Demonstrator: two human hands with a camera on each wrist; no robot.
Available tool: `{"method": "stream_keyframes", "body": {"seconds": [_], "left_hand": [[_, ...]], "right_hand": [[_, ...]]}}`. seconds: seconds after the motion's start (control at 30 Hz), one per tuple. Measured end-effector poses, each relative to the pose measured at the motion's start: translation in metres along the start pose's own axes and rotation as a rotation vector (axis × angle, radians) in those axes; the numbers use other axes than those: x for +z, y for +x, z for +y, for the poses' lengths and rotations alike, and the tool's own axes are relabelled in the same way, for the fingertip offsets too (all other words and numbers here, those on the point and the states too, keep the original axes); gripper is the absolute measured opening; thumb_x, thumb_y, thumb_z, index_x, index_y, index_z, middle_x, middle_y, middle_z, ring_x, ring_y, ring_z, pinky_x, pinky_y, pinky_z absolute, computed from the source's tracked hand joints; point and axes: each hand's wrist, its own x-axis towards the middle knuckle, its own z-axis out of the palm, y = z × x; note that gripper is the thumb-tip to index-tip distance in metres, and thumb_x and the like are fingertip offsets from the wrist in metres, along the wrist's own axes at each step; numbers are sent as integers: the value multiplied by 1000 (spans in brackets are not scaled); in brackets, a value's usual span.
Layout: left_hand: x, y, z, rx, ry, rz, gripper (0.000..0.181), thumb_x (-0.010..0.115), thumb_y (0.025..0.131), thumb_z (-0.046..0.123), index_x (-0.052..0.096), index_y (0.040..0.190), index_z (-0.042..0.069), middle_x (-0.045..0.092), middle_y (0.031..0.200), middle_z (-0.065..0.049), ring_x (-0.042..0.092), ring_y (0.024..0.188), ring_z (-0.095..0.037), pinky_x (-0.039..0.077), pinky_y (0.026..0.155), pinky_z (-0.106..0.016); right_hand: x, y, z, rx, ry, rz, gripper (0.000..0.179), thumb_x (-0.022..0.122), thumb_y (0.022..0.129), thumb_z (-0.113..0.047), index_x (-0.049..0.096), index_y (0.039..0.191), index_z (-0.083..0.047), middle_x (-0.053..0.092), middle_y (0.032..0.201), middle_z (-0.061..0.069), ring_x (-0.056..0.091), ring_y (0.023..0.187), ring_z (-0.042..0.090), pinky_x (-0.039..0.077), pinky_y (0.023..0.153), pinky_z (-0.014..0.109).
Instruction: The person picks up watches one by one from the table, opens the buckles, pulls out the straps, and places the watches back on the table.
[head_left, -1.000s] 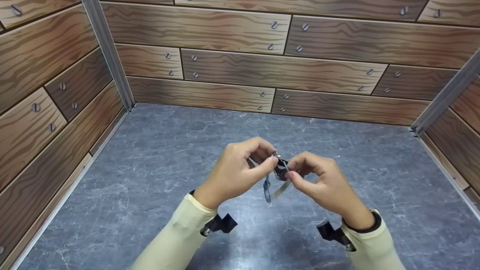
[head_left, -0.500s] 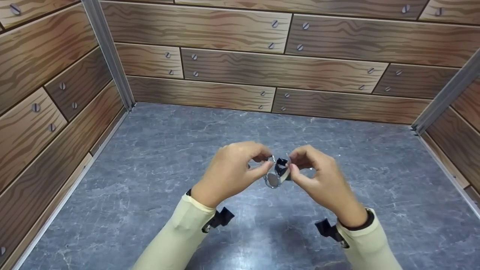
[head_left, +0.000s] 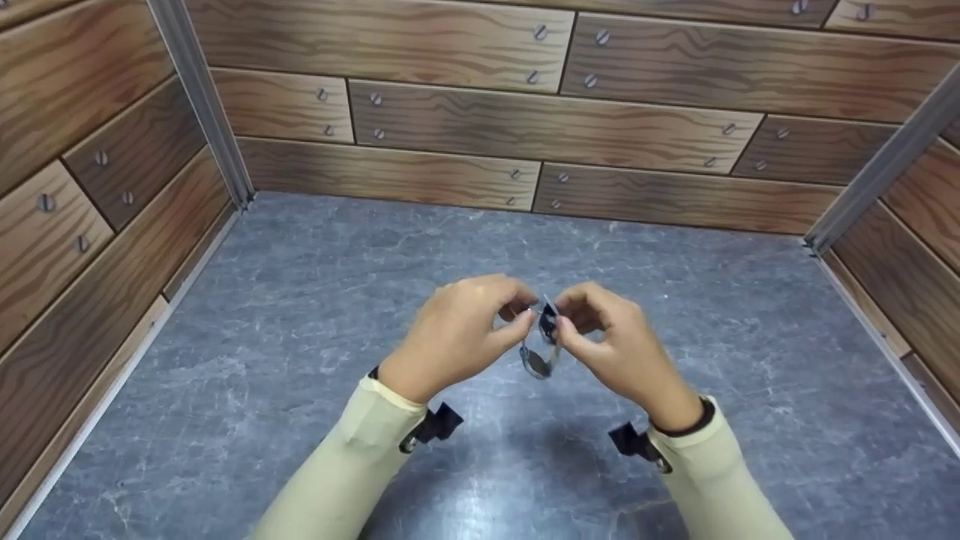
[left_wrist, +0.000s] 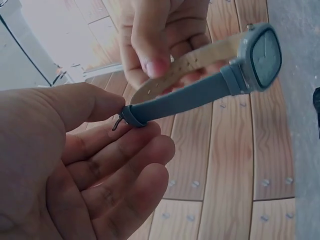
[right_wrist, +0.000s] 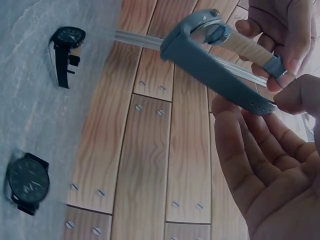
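Grey-blue watch (left_wrist: 187, 97) held in the air between both hands, above the marbled table (head_left: 337, 262). Buckle end of the strap is pinched by left hand (head_left: 457, 330), thumb against forefinger; remaining fingers loosely extended, off the strap. Buckle (left_wrist: 119, 122) is left poking out past the grip, likely so the pin isn't covered. Holed strap tail (right_wrist: 257, 106) is pinched by right hand (head_left: 611, 341), thumb and forefinger again, other fingers spread and not gripping.

Weight is carried at the strap ends only, so the watch case (left_wrist: 265, 57) hangs at the bottom of the loop, untouched by fingers. Tan lining is turned inward; both ends are held near each other, presumably for a clear view of holes and buckle.

Two black watches are seen on the table: one face-up (right_wrist: 30, 182), one with its strap stretched out (right_wrist: 64, 55). Dark patch behind the hands in the head view is probably one of them; too blocked to confirm.
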Motion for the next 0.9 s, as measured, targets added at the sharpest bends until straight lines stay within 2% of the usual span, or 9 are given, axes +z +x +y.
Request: {"method": "stream_keyframes", "body": {"seconds": [0.17, 0.3, 0.5, 0.63, 0.73, 0.9], "left_hand": [[6, 7, -7, -76, -32, -50, 19, 63, 104, 22, 74, 115, 12, 74, 104, 3, 68, 90, -8, 56, 78, -25], [17, 10, -22, -172, -34, -42, 20, 61, 104, 22, 75, 115, 12, 75, 101, 3, 67, 84, -8, 56, 74, -26], [48, 8, -52, -281, 3, -26, 21, 62, 103, 23, 70, 118, 10, 75, 94, 3, 63, 67, -9, 52, 61, -28], [66, 8, -70, -309, 49, -6, 12, 65, 100, 21, 68, 108, 12, 74, 89, 3, 62, 65, -13, 52, 61, -33], [73, 13, -80, -331, 85, -8, 8, 66, 99, 21, 68, 99, 14, 72, 84, 3, 63, 67, -16, 53, 62, -36], [77, 25, -93, -420, 110, -63, 9, 66, 98, 21, 70, 94, 15, 68, 79, 3, 60, 67, -16, 51, 62, -36]], "right_hand": [[7, 8, 9, 56, 60, -11, 10, 66, 97, 3, 67, 107, 0, 72, 87, 7, 68, 74, 16, 58, 67, 27], [15, 6, 23, 135, 107, 10, 10, 63, 98, 4, 67, 107, 1, 71, 85, 10, 67, 70, 17, 56, 63, 26], [34, 3, 48, 210, 167, 145, 11, 63, 97, 6, 63, 108, 4, 67, 85, 14, 66, 68, 14, 56, 61, 23], [48, 11, 67, 250, 160, 205, 13, 63, 95, 8, 61, 108, 5, 65, 85, 13, 63, 65, 12, 52, 57, 20], [57, 19, 79, 312, 119, 179, 12, 64, 94, 7, 62, 106, 5, 66, 85, 14, 63, 65, 12, 53, 56, 21], [67, 36, 87, 427, -7, 50, 8, 65, 92, -1, 64, 100, 2, 69, 86, 10, 64, 64, 11, 54, 56, 22]]}}
